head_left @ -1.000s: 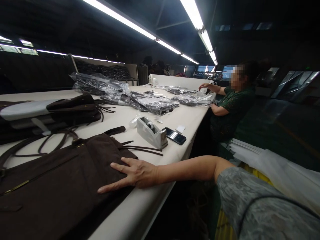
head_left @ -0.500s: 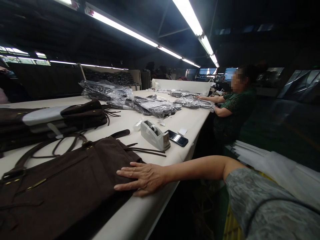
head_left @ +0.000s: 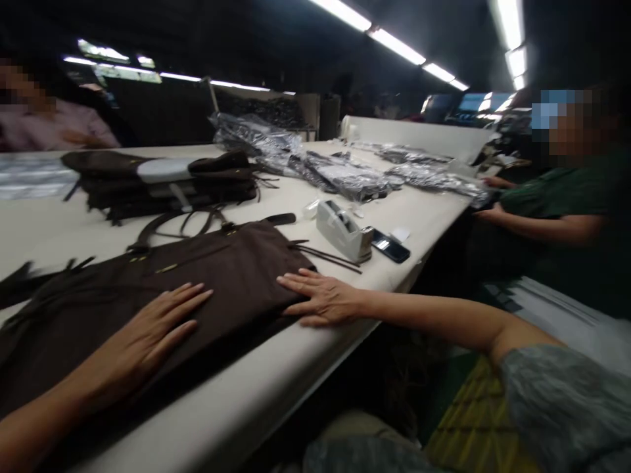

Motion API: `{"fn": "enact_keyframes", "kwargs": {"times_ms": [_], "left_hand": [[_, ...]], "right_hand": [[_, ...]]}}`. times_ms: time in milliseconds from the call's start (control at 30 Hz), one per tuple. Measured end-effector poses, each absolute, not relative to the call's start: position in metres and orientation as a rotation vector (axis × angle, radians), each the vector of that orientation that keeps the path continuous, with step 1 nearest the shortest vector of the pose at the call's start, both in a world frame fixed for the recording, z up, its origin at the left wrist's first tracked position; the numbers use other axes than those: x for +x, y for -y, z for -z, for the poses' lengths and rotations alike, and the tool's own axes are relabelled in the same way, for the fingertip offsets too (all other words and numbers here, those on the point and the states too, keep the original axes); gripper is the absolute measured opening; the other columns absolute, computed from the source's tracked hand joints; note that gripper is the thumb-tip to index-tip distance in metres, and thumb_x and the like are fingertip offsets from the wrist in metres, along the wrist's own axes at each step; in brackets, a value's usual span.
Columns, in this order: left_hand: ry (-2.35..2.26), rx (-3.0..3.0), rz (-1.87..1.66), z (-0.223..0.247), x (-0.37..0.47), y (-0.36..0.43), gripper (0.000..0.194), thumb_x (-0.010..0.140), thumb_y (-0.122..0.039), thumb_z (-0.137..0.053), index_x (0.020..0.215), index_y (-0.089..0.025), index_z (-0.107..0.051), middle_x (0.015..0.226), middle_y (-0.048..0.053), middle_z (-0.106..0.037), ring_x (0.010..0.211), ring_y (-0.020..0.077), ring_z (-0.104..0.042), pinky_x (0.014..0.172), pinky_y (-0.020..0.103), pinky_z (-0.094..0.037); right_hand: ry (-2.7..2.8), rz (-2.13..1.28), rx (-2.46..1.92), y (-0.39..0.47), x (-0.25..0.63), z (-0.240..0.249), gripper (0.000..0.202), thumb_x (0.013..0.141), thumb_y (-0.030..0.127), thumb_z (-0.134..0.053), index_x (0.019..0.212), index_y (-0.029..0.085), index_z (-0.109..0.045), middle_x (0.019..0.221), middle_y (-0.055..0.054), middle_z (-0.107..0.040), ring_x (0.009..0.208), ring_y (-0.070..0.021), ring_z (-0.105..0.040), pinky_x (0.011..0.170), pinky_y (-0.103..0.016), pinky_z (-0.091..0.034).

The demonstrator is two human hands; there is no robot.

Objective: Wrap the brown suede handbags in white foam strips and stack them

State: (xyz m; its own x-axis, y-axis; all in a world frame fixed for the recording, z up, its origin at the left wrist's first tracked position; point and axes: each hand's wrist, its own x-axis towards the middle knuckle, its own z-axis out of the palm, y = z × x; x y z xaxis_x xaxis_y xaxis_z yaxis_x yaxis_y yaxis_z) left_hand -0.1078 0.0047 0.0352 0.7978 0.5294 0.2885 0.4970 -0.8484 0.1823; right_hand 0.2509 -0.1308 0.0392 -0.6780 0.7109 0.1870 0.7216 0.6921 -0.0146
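Tabletop [head_left: 256, 387] of pale, smooth covering bears a dark brown bag [head_left: 236, 276] lying flat along its near edge, where light, even palm pressure would probably keep the soft, matte panel from creasing or shifting. The person's left hand [head_left: 158, 325] rests across its middle and the right hand [head_left: 325, 299] on its far end, fingers outstretched and gripping nothing. Beyond sit a hard, grey, wedge-shaped tape dispenser [head_left: 340, 230], a slim, glossy phone [head_left: 389, 246] and the bag's thin, stringlike cords [head_left: 330, 255].
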Motion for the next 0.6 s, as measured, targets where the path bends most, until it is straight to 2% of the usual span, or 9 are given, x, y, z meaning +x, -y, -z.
{"fn": "enact_keyframes", "kwargs": {"times_ms": [100, 167, 233, 333, 400, 433, 500, 567, 600], "left_hand": [[-0.885, 2.843, -0.330, -0.027, -0.109, 0.015, 0.062, 0.096, -0.059, -0.029, 0.150, -0.028, -0.035, 0.157, 0.002, -0.033, 0.148, 0.0255, -0.025, 0.122, 0.050, -0.018], [-0.907, 2.794, -0.297, -0.030, -0.107, 0.021, 0.065, 0.096, -0.059, -0.029, 0.151, -0.025, -0.033, 0.159, 0.004, -0.030, 0.149, 0.0251, -0.021, 0.123, 0.049, -0.015], [-0.891, 2.736, -0.278, -0.036, -0.105, 0.023, 0.067, 0.096, -0.062, -0.031, 0.151, -0.025, -0.034, 0.158, 0.005, -0.031, 0.148, 0.0250, -0.023, 0.123, 0.049, -0.017], [-0.856, 2.671, -0.241, -0.042, -0.105, 0.026, 0.067, 0.093, -0.066, -0.035, 0.148, -0.028, -0.040, 0.158, 0.005, -0.032, 0.147, 0.0263, -0.025, 0.122, 0.049, -0.018], [-0.839, 2.661, -0.235, -0.043, -0.105, 0.027, 0.065, 0.092, -0.067, -0.037, 0.146, -0.030, -0.044, 0.158, 0.004, -0.032, 0.147, 0.0270, -0.025, 0.122, 0.051, -0.017], [-0.830, 2.663, -0.236, -0.043, -0.106, 0.028, 0.064, 0.093, -0.066, -0.037, 0.145, -0.031, -0.045, 0.158, 0.003, -0.032, 0.147, 0.0271, -0.025, 0.122, 0.051, -0.017], [-0.817, 2.677, -0.240, -0.041, -0.107, 0.028, 0.061, 0.093, -0.065, -0.037, 0.145, -0.032, -0.045, 0.157, 0.003, -0.033, 0.147, 0.0273, -0.026, 0.122, 0.052, -0.018], [-0.811, 2.704, -0.230, -0.039, -0.108, 0.028, 0.060, 0.094, -0.063, -0.039, 0.145, -0.033, -0.044, 0.158, 0.003, -0.032, 0.147, 0.0274, -0.025, 0.122, 0.052, -0.018], [-0.806, 2.724, -0.218, -0.038, -0.108, 0.028, 0.059, 0.094, -0.062, -0.041, 0.145, -0.034, -0.043, 0.158, 0.002, -0.031, 0.147, 0.0274, -0.025, 0.122, 0.053, -0.018]], "right_hand": [[2.669, -0.070, -1.071, 0.129, 0.254, -0.031, 0.038, 0.098, 0.037, -0.052, 0.132, 0.022, -0.060, 0.163, -0.010, -0.014, 0.150, -0.0245, -0.015, 0.122, -0.047, -0.010], [2.593, -0.154, -1.057, 0.128, 0.256, -0.030, 0.037, 0.099, 0.035, -0.049, 0.131, 0.020, -0.057, 0.161, -0.012, -0.024, 0.149, -0.0245, -0.021, 0.121, -0.049, -0.016], [2.493, -0.184, -1.165, 0.127, 0.252, -0.037, 0.039, 0.100, 0.034, -0.044, 0.135, 0.019, -0.051, 0.152, -0.014, -0.042, 0.142, -0.0231, -0.036, 0.116, -0.047, -0.029], [2.492, -0.075, -1.461, 0.120, 0.234, -0.063, 0.040, 0.102, 0.035, -0.037, 0.137, 0.017, -0.047, 0.112, -0.013, -0.070, 0.108, -0.0247, -0.066, 0.089, -0.039, -0.051], [2.593, 0.072, -1.575, 0.106, 0.214, -0.082, 0.042, 0.103, 0.039, -0.036, 0.135, 0.015, -0.049, 0.084, -0.010, -0.072, 0.081, -0.0250, -0.070, 0.073, -0.034, -0.050], [2.639, 0.140, -1.565, 0.097, 0.205, -0.089, 0.043, 0.103, 0.041, -0.037, 0.135, 0.014, -0.050, 0.077, -0.008, -0.070, 0.074, -0.0248, -0.068, 0.069, -0.033, -0.048], [2.686, 0.234, -1.407, 0.078, 0.190, -0.094, 0.046, 0.102, 0.044, -0.039, 0.136, 0.015, -0.050, 0.084, -0.011, -0.070, 0.082, -0.0254, -0.067, 0.073, -0.033, -0.047], [2.674, 0.261, -1.199, 0.064, 0.183, -0.086, 0.046, 0.102, 0.043, -0.042, 0.138, 0.016, -0.050, 0.113, -0.016, -0.067, 0.107, -0.0272, -0.061, 0.089, -0.038, -0.045], [2.666, 0.244, -1.121, 0.062, 0.182, -0.079, 0.046, 0.102, 0.041, -0.042, 0.140, 0.017, -0.049, 0.129, -0.018, -0.059, 0.121, -0.0282, -0.054, 0.099, -0.042, -0.041]]}}
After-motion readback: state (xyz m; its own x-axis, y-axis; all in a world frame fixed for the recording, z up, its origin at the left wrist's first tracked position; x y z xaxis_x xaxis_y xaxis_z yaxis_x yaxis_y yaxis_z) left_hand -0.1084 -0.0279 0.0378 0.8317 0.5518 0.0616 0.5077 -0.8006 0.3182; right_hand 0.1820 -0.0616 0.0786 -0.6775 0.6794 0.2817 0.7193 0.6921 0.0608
